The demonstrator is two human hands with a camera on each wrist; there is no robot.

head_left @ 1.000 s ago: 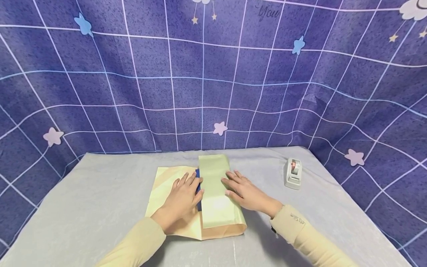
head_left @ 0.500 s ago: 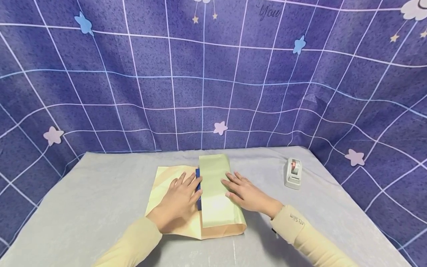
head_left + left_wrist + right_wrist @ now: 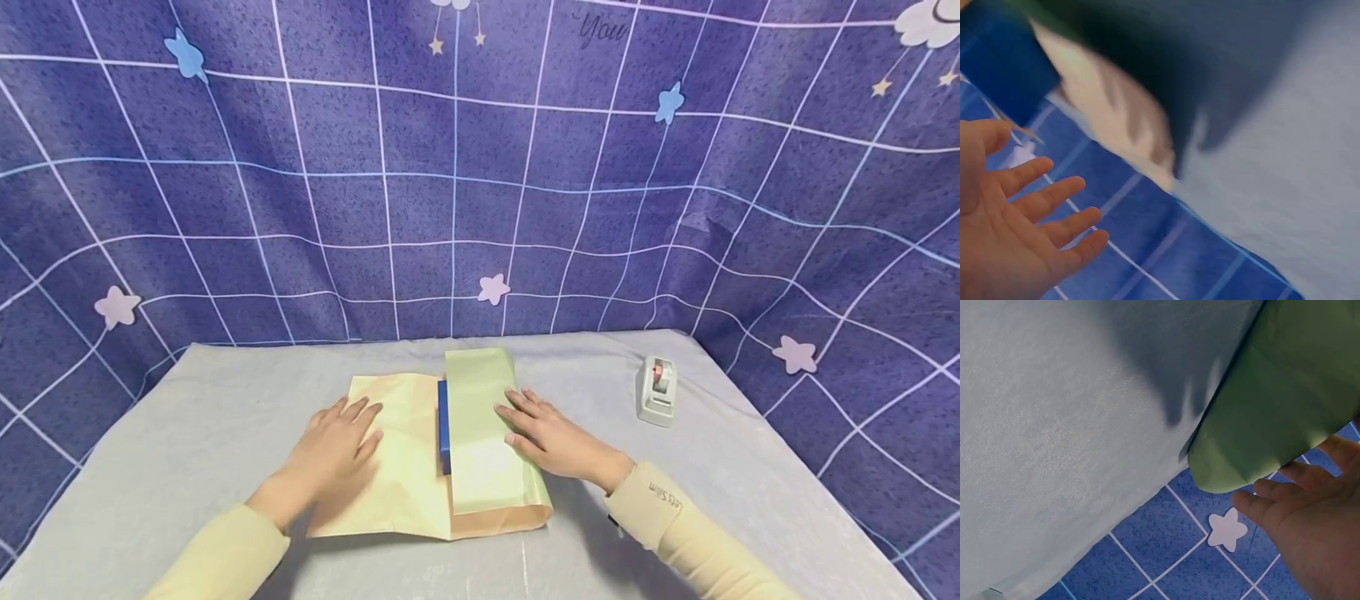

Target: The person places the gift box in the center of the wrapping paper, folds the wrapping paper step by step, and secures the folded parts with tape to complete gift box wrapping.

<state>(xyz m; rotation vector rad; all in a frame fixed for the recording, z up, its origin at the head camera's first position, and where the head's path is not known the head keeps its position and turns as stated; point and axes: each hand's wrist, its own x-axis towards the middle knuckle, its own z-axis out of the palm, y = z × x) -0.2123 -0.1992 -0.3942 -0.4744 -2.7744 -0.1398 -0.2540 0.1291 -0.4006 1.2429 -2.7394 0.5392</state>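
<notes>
Since the big thin sheet of paper, green outside and creamy inside [image 3: 483, 458], is folded over from 3 o'clock, all you get of the dark blue box-shaped thing [image 3: 444, 427] is a strip poking out at the flap's 9 o'clock edge. Both sit mid-width on the grey cloth-covered tabletop [image 3: 232, 400], box on top of the sheet. Right hand [image 3: 551, 433] is at the box's 3 o'clock, fingers straight and a bit apart, resting on the flap by its rounded fold. Left hand [image 3: 330, 442] is over the sheet's 9 o'clock edge, fingers loosely spread, holding nothing; can't tell if they're touching. There's also a pale grey plastic tape dispenser [image 3: 657, 392] between 2 and 3 o'clock. My guess: the paper's light, springy and creases easily, so pinch the loose 9 o'clock edge gently. Box looks stiff; I'd steady it flat-handed through the flap.
</notes>
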